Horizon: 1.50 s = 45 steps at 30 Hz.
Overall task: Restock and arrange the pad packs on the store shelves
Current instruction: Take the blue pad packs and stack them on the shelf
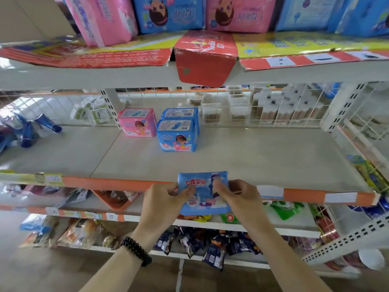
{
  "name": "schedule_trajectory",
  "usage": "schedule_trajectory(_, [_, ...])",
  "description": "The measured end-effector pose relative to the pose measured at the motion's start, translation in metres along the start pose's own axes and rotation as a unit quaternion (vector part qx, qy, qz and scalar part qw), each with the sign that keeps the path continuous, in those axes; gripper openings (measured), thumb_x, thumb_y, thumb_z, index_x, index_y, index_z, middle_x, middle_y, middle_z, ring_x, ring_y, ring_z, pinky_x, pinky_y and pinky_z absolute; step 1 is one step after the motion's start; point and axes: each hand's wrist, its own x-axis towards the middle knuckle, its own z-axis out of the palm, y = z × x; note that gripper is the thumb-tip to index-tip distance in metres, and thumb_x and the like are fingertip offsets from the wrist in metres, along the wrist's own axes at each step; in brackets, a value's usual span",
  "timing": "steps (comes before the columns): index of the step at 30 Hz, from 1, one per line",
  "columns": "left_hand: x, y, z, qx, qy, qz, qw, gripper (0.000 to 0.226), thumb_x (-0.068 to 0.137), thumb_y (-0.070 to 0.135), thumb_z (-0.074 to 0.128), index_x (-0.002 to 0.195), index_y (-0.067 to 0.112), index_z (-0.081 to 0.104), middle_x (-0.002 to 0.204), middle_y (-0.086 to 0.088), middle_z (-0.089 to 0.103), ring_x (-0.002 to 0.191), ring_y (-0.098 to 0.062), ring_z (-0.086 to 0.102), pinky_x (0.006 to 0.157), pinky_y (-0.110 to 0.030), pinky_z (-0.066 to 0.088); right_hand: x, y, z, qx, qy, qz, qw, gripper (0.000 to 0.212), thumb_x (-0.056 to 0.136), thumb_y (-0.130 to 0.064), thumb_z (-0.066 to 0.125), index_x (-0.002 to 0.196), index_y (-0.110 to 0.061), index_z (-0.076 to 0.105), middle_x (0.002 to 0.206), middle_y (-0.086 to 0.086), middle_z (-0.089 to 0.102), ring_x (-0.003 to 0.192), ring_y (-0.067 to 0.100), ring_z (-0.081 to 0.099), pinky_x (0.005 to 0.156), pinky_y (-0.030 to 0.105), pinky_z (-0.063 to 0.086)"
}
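— Filling most of the view is the middle shelf (242, 157), pale and largely bare, with an orange strip (109, 183) along its front edge. See what stands on it?

— A pink pack (137, 122) and, just to its right, two blue packs (179, 129) one behind the other, all near the wire back. Above them, the top shelf (84, 76) carries big pink and blue packs (168, 14) in a row, and a red cardboard flap (205, 60) hangs over its edge.

— And the hands?

— Both grip one small blue pack (203, 192) at the front edge of the middle shelf, its top overlapping the orange strip. The left hand (163, 200) pinches the left side, thumb on the face; the right hand (237, 196) pinches the right side the same way. Fingers curled closed on it.

— Smaller things?

— A black bead bracelet (136, 250) on the left wrist.
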Motion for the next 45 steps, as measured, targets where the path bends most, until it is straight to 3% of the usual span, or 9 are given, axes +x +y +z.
schedule_trajectory(4, [0.011, 0.003, -0.007, 0.049, 0.001, 0.015, 0.999, 0.014, 0.086, 0.043, 0.075, 0.077, 0.031, 0.076, 0.064, 0.009, 0.073, 0.055, -0.012, 0.068, 0.052, -0.038, 0.053, 0.009, 0.000, 0.018, -0.043, 0.028, 0.009, 0.999, 0.036, 0.077, -0.043, 0.082, 0.087, -0.014, 0.064, 0.073, -0.005, 0.067, 0.049, -0.005, 0.055, 0.044, 0.012, 0.039])
schedule_trajectory(8, [0.028, 0.001, -0.021, 0.038, -0.010, 0.024, 0.999, 0.014, 0.085, 0.046, 0.074, 0.071, 0.043, 0.073, 0.063, -0.001, 0.072, 0.047, -0.015, 0.056, 0.047, -0.033, 0.043, 0.019, -0.005, 0.037, -0.035, 0.046, 0.010, 0.998, 0.031, 0.079, -0.038, 0.082, 0.087, -0.015, 0.062, 0.076, -0.002, 0.067, 0.052, -0.002, 0.058, 0.044, 0.014, 0.042])
schedule_trajectory(10, [0.038, 0.000, -0.029, 0.022, -0.025, 0.025, 0.999, 0.013, 0.085, 0.044, 0.075, 0.073, 0.048, 0.071, 0.067, 0.005, 0.075, 0.058, -0.018, 0.068, 0.054, -0.039, 0.055, 0.024, -0.008, 0.045, -0.029, 0.055, 0.015, 0.998, 0.030, 0.080, -0.036, 0.081, 0.088, -0.015, 0.062, 0.082, 0.000, 0.070, 0.061, 0.005, 0.062, 0.046, 0.014, 0.044])
schedule_trajectory(15, [0.065, -0.014, -0.047, -0.010, -0.091, 0.030, 0.995, 0.016, 0.077, 0.040, 0.082, 0.092, 0.037, 0.078, 0.084, 0.015, 0.077, 0.078, -0.010, 0.075, 0.074, -0.044, 0.062, 0.038, -0.009, 0.066, -0.027, 0.084, 0.006, 0.996, 0.030, 0.081, -0.037, 0.080, 0.086, -0.013, 0.063, 0.083, 0.004, 0.071, 0.072, 0.019, 0.066, 0.056, 0.025, 0.049])
schedule_trajectory(19, [0.082, -0.026, -0.055, -0.025, -0.133, 0.038, 0.990, 0.039, 0.071, 0.046, 0.085, 0.105, 0.029, 0.075, 0.093, 0.013, 0.078, 0.080, -0.011, 0.076, 0.073, -0.041, 0.063, 0.052, -0.005, 0.081, -0.048, 0.098, 0.001, 0.994, 0.027, 0.084, -0.038, 0.077, 0.084, -0.015, 0.064, 0.079, 0.002, 0.071, 0.072, 0.022, 0.068, 0.057, 0.036, 0.050])
schedule_trajectory(24, [0.099, -0.039, -0.056, -0.016, -0.142, 0.060, 0.988, 0.040, 0.075, 0.040, 0.086, 0.111, 0.028, 0.073, 0.094, 0.014, 0.077, 0.079, -0.010, 0.075, 0.068, -0.039, 0.064, 0.057, -0.001, 0.092, -0.076, 0.116, -0.019, 0.990, 0.023, 0.088, -0.035, 0.073, 0.085, -0.013, 0.066, 0.080, 0.000, 0.072, 0.072, 0.017, 0.069, 0.055, 0.028, 0.050])
schedule_trajectory(29, [0.106, -0.038, -0.041, -0.012, -0.148, 0.055, 0.987, 0.029, 0.074, 0.041, 0.082, 0.101, 0.036, 0.072, 0.090, 0.019, 0.076, 0.078, -0.010, 0.074, 0.068, -0.041, 0.063, 0.056, 0.003, 0.086, -0.071, 0.133, -0.027, 0.988, 0.022, 0.091, -0.030, 0.070, 0.082, -0.010, 0.067, 0.076, 0.003, 0.073, 0.070, 0.021, 0.070, 0.061, 0.045, 0.055])
schedule_trajectory(36, [0.118, -0.026, -0.002, 0.006, -0.141, 0.040, 0.989, 0.030, 0.079, 0.036, 0.081, 0.107, 0.035, 0.068, 0.093, 0.018, 0.076, 0.080, -0.006, 0.073, 0.071, -0.039, 0.063, 0.078, 0.013, 0.049, -0.117, 0.140, -0.048, 0.982, 0.019, 0.093, -0.032, 0.066, 0.079, -0.020, 0.070, 0.078, 0.000, 0.071, 0.068, 0.012, 0.066, 0.050, 0.018, 0.041])
schedule_trajectory(45, [0.144, -0.014, 0.059, 0.008, -0.058, 0.036, 0.998, 0.032, 0.084, 0.021, 0.078, 0.114, 0.023, 0.064, 0.104, 0.011, 0.074, 0.088, -0.002, 0.070, 0.067, -0.015, 0.057, 0.145, 0.027, 0.006, -0.180, 0.097, -0.101, 0.974, 0.020, 0.091, -0.036, 0.069, 0.092, -0.017, 0.077, 0.093, 0.002, 0.069, 0.081, 0.011, 0.065, 0.068, 0.022, 0.044])
